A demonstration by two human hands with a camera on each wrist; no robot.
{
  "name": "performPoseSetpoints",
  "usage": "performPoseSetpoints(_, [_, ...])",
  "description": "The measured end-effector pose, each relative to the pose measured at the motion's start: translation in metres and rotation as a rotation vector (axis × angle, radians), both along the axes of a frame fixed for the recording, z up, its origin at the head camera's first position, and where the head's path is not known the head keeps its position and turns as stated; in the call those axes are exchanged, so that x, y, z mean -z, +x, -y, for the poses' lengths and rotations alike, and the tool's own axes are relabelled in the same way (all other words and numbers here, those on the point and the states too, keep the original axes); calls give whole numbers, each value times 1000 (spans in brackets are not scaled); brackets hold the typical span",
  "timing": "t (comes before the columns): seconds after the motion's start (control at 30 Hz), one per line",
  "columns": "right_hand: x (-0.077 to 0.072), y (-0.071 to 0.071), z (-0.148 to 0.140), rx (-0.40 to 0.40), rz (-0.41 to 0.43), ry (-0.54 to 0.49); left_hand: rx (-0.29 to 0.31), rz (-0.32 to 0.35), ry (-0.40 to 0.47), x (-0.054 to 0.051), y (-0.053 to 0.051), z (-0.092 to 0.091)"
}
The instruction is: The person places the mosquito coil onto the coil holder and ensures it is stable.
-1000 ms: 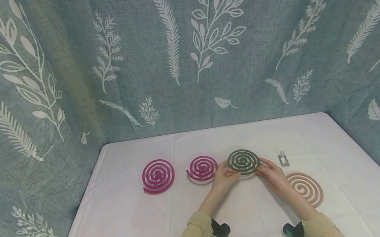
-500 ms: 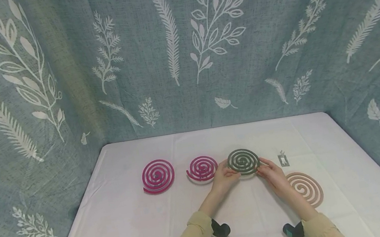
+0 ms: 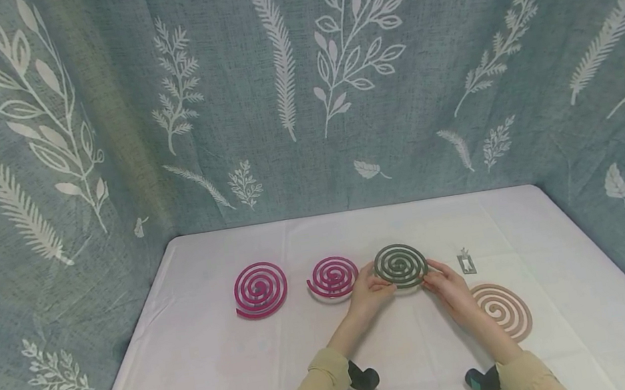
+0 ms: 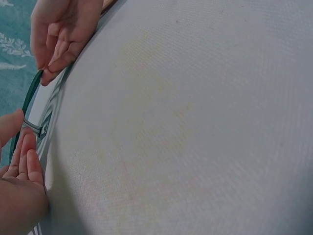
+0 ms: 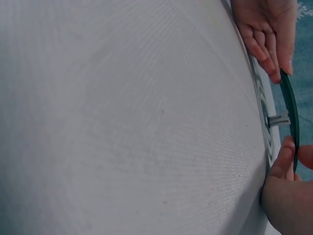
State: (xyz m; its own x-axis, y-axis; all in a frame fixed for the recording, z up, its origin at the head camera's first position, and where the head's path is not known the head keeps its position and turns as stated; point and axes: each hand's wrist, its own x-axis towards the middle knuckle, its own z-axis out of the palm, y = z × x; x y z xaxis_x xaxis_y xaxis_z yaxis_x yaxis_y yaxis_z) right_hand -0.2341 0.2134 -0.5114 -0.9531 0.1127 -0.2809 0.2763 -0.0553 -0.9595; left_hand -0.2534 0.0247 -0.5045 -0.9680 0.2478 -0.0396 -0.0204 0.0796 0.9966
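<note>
Both hands hold a dark green mosquito coil (image 3: 400, 266) by its near edge, a little above the table. At its left side my left hand (image 3: 366, 295) pinches the rim between thumb and fingers. On the opposite side the rim is pinched by my right hand (image 3: 447, 283). Under the coil's middle a small metal coil stand (image 5: 279, 119) rises from the table; its tip reaches the coil, and whether it grips the coil cannot be made out. Left of my hands, two magenta mosquito coils, one at the far left (image 3: 260, 290) and one nearer (image 3: 333, 277), sit raised on stands.
A flat metal stand (image 3: 466, 262) lies right of my right hand. Partly behind my right forearm is a tan mosquito coil (image 3: 502, 311) on the white-covered table (image 3: 211, 372). A patterned blue-green curtain (image 3: 309, 175) surrounds the back and sides.
The far edge of the green mosquito coil has risen very slightly. Both hands keep the same place and hold, and the other coils have not moved.
</note>
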Motion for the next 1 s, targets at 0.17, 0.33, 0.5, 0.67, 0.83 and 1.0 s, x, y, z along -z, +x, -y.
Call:
performPoseSetpoints(0.17, [0, 1, 0, 6, -4, -10, 4, -1, -13, 12, -6, -2])
performPoseSetpoints(0.33, [-1, 1, 1, 13, -7, -14, -1, 9, -5, 13, -7, -2])
performPoseSetpoints(0.5, [-1, 1, 1, 16, -2, -2, -2, 21, 0, 12, -5, -1])
performPoseSetpoints(0.67, [-3, 2, 2, 19, 2, 3, 2, 28, 1, 12, -5, -1])
performPoseSetpoints(0.83, [-2, 1, 3, 21, 9, 9, 3, 19, 6, 14, -5, -1])
performPoseSetpoints(1.0, [0, 0, 4, 23, 17, 26, -7, 28, -37, 13, -5, -1])
